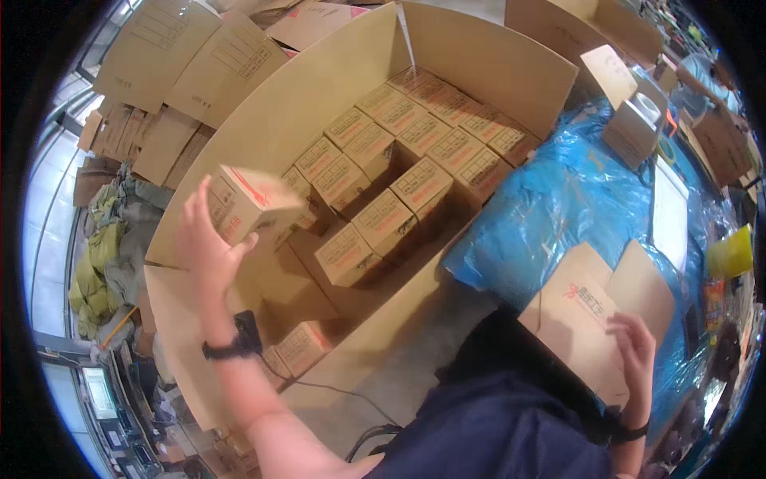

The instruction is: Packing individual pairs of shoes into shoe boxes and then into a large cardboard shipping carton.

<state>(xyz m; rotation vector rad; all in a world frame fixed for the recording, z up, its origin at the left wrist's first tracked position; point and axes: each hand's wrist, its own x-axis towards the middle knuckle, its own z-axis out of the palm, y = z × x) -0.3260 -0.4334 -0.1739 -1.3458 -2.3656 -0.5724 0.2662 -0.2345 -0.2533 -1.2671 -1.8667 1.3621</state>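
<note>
My left hand grips a small brown box with a red-marked top, raised over the left side of a large cardboard carton. Inside that carton stand rows of similar small boxes, with gaps between some of them. Another small box sits in its near corner, partly behind my left forearm. At the right, the curled fingers of my right hand are on a brown cardboard piece with red and black print and folded panels. My right thumb is hidden.
Blue plastic sheeting covers the surface at the right, with a small open box and a white board on it. Flattened cartons stack up at the far left. A dark cable runs near my left forearm.
</note>
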